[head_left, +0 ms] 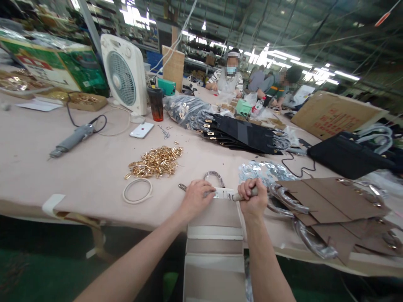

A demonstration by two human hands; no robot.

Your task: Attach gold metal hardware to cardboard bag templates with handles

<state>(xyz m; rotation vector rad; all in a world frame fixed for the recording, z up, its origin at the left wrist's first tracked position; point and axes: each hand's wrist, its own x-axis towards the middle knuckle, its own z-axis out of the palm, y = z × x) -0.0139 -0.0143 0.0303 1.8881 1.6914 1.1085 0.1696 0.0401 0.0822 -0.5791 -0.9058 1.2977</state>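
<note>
A long taupe bag piece (215,216) with pale cross strips runs over the table's front edge toward me. A pale strip with small metal plates (222,193) lies across its top, and a plastic-wrapped handle loop (214,174) stands behind it. My left hand (197,196) is closed on the piece's left side, fingers bent and pressed down beside the plates. My right hand (253,197) wraps round the thick handle of a hand tool (236,196), its tip at the plates; the exact kind cannot be made out. A dark metal end (182,187) shows beside my left hand, partly hidden.
Left lie a tape roll (137,191), gold hardware (155,162), a phone (141,130) and a corded electric screwdriver (71,139). A fan (124,75) stands behind. Silver plates (264,173) and brown bag pieces (333,201) are right; black bags (242,133) lie beyond. Co-workers sit farther back.
</note>
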